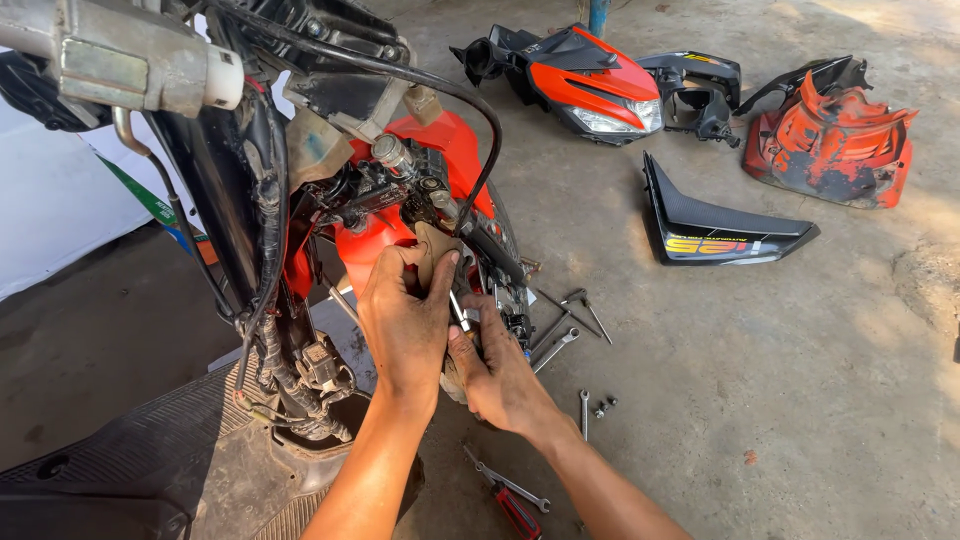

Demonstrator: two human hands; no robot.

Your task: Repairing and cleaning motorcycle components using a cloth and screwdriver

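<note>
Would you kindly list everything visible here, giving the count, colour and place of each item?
Stripped scooter: one, red and black, left, front bodywork off.
Black cable: one, arching over the red front part.
Headlight cover: one, red and black, floor, top centre.
Black panels: two or so, beside the headlight cover.
Red inner panel: one, scuffed, top right.
Black side panel: one, with a yellow and red sticker, floor, right of centre.
Wrenches: several, silver, floor by the hands.
Screwdriver: one, red handle, bottom centre.
Left hand: on a tan part at the fork.
Right hand: lower, beside it; grip unclear.
</note>
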